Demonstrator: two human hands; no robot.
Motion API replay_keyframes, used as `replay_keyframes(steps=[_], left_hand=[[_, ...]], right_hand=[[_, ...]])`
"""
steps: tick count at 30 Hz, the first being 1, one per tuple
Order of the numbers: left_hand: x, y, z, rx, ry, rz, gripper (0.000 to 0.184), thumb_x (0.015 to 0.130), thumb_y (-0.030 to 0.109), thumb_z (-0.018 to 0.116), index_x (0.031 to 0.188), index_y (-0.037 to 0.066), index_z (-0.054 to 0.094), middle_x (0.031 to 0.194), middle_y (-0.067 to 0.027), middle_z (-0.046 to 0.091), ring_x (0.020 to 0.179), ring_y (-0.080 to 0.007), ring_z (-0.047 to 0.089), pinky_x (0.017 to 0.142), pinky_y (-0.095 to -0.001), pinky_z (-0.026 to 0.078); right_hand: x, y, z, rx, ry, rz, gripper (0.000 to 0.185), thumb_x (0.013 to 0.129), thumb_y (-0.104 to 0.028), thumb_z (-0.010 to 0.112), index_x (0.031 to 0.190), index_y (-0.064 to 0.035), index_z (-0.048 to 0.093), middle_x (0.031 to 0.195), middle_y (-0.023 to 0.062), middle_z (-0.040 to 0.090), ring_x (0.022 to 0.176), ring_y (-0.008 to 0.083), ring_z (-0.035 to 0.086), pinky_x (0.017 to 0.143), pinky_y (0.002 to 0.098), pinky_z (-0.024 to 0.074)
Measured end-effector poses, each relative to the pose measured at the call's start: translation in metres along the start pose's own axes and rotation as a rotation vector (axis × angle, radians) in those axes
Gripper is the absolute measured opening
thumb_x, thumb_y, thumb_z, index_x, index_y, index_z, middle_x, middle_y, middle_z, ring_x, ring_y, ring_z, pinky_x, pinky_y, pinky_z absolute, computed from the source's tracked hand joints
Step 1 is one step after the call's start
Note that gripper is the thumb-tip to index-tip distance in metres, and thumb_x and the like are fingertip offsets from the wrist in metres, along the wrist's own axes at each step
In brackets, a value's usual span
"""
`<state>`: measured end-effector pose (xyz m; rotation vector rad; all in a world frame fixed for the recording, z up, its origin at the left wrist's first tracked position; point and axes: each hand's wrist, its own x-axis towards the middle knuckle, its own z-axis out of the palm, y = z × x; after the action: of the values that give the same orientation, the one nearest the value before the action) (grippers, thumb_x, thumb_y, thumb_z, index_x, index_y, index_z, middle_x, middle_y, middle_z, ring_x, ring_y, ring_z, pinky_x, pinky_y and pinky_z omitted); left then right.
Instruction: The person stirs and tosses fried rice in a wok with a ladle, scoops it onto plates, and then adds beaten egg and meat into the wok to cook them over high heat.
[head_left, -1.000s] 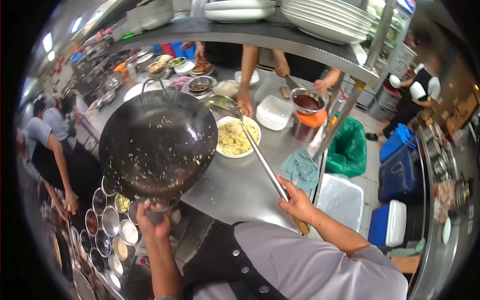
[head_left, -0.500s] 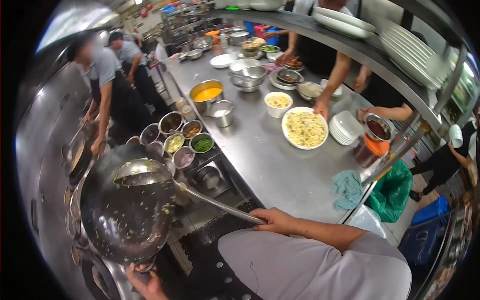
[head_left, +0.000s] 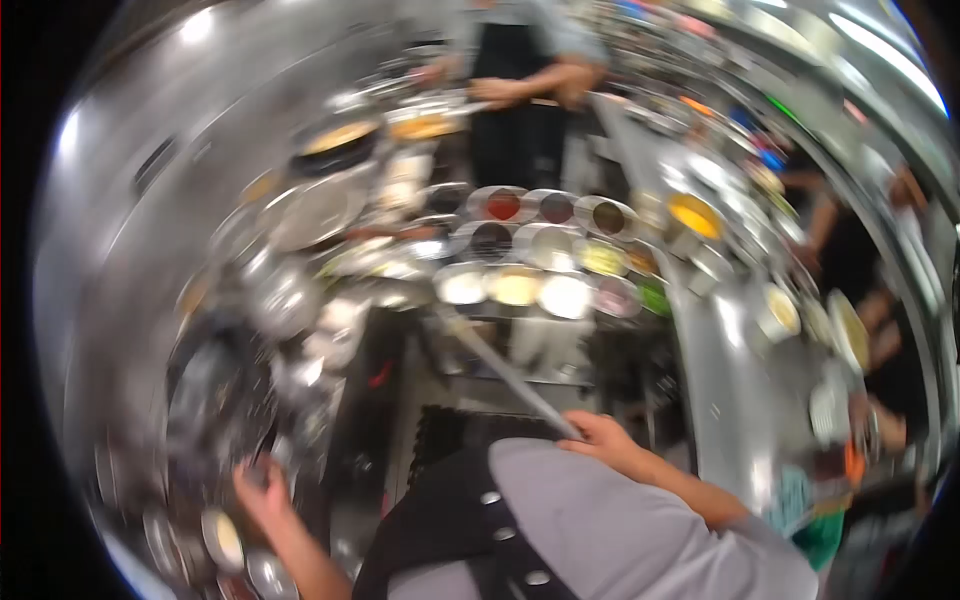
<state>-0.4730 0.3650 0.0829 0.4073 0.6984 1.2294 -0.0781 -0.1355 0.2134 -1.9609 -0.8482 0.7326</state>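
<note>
The whole view is smeared by motion. My right hand (head_left: 597, 436) is closed round the end of a long metal ladle (head_left: 510, 372), which slants up and left. Its bowl end is blurred near the metal containers, and I cannot tell whether it touches them. At the lower left, my left hand (head_left: 262, 492) is closed at the near rim of a dark wok (head_left: 212, 385), by its handle. The wok rests low over the stove side, its contents too blurred to make out.
Several metal containers of ingredients (head_left: 515, 288) stand ahead. Beyond them is a person in a dark apron (head_left: 515, 100). A steel counter (head_left: 728, 400) runs along the right, bearing a pot of orange liquid (head_left: 694, 215) and stacked white dishes (head_left: 828, 412). Other people's arms reach in there.
My view has swung left toward the stove. The wok has gone down to the stove side with my left hand. The ladle has come away from above the wok, still in my right hand.
</note>
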Motion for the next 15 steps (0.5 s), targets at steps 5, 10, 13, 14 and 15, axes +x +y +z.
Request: replay_keyframes(steps=[5, 10, 13, 14, 15], left_hand=[[-0.053, -0.094, 0.029, -0.466, 0.038, -0.064, 0.007, 0.084, 0.011, 0.067, 0.083, 0.008, 0.06, 0.078, -0.0072, 0.064, 0.073, -0.0238, 0.064, 0.07, -0.0382, 0.056], [0.023, -0.149, 0.067, -0.584, 0.168, 0.017, 0.013, 0.08, 0.009, 0.07, 0.086, 0.012, 0.059, 0.075, -0.0022, 0.063, 0.076, -0.0187, 0.064, 0.075, -0.0386, 0.054], [0.063, -0.172, 0.07, -0.713, 0.102, 0.04, 0.011, 0.083, 0.011, 0.068, 0.086, 0.012, 0.058, 0.076, -0.0024, 0.061, 0.073, -0.0185, 0.064, 0.07, -0.0379, 0.055], [0.067, -0.179, 0.073, -0.649, 0.139, 0.09, 0.011, 0.082, 0.008, 0.067, 0.088, 0.01, 0.058, 0.077, -0.0037, 0.062, 0.074, -0.0199, 0.064, 0.073, -0.0386, 0.059], [0.064, -0.179, 0.082, -0.624, 0.251, 0.048, 0.012, 0.086, 0.013, 0.069, 0.094, 0.009, 0.061, 0.083, -0.0076, 0.066, 0.075, -0.0237, 0.066, 0.067, -0.0339, 0.056]], right_hand=[[0.062, 0.071, -0.03, 0.124, -0.14, -0.151, 0.043, 0.089, -0.008, 0.078, 0.128, -0.0018, 0.062, 0.089, -0.0016, 0.061, 0.083, 0.0062, 0.057, 0.074, 0.0242, 0.0495], [0.162, -0.006, -0.003, 0.118, -0.326, -0.151, 0.046, 0.091, -0.001, 0.069, 0.134, -0.0029, 0.054, 0.081, -0.0038, 0.056, 0.063, 0.0033, 0.05, 0.056, 0.0211, 0.0413], [0.197, -0.105, 0.048, 0.1, -0.598, -0.169, 0.054, 0.091, 0.001, 0.066, 0.141, -0.0031, 0.047, 0.084, 0.0005, 0.059, 0.056, 0.0072, 0.053, 0.046, 0.0245, 0.041], [0.205, -0.14, 0.072, 0.088, -0.724, -0.207, 0.058, 0.09, 0.001, 0.066, 0.144, -0.0035, 0.044, 0.084, 0.0011, 0.06, 0.056, 0.0077, 0.053, 0.048, 0.0249, 0.0422], [0.209, -0.172, 0.098, 0.071, -0.86, -0.242, 0.062, 0.09, 0.002, 0.065, 0.147, -0.004, 0.042, 0.085, 0.0017, 0.06, 0.057, 0.0083, 0.054, 0.049, 0.0252, 0.0434]])
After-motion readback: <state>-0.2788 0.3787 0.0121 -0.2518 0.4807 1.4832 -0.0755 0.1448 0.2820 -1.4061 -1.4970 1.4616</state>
